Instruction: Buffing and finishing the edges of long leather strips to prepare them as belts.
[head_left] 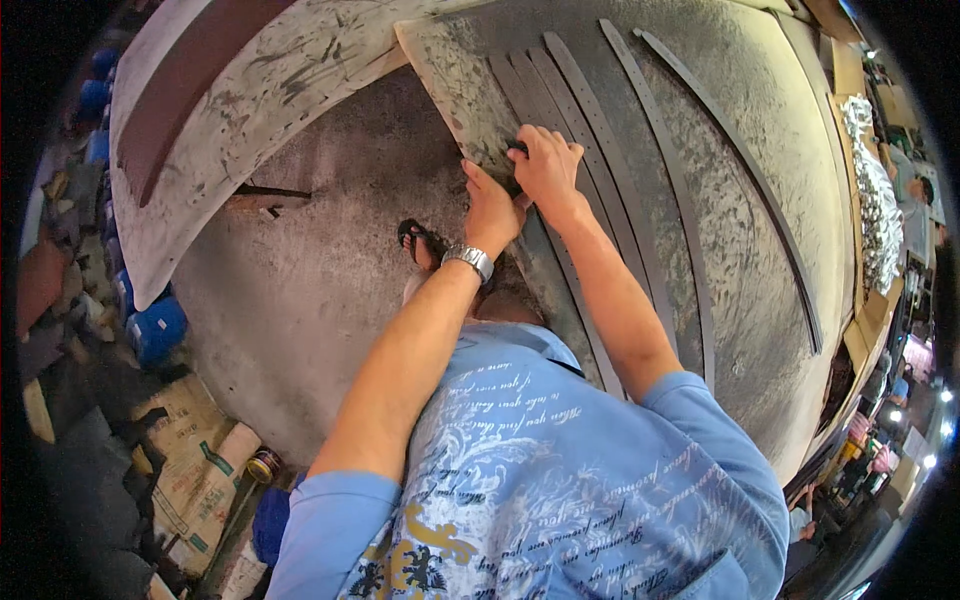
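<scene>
Smudged pale worktable, blackened in patches, shown in head view; on it, dark strips laid roughly side by side: long, narrow, matt, gently curved, some dotted with small marks. Nearest strip partly covered by hands. Small black item pinched by right hand; left hand held at table edge, finger closure not discernible.

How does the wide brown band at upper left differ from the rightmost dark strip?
The brown band is much broader than the dark strip. The band is reddish brown; the strip is dark grey. The band lies on the left board, the strip on the right board. Both look curved.
</scene>
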